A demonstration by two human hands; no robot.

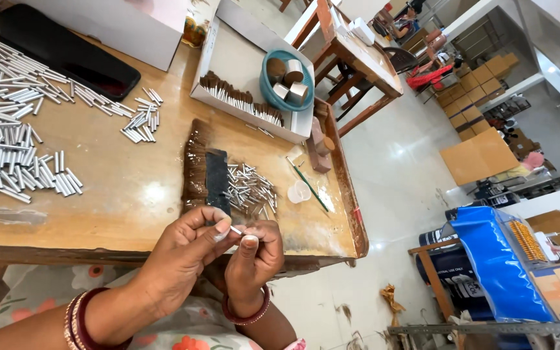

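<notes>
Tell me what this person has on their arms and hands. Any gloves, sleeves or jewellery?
No gloves: both hands are bare. The left hand has a stack of thin bangles at the wrist, dark red with pale ones among them. The right hand has a single dark red bangle. No sleeves cover the forearms. Floral-print clothing in white, orange and green shows beneath them.

The floor (396, 168) is pale and shiny. A wooden table (131, 188) stands close by, with another table (358, 58) past it. Brown boxes (478, 81) sit stacked far off. A blue sheet (487, 259) hangs near a wooden stool (432, 272).
</notes>
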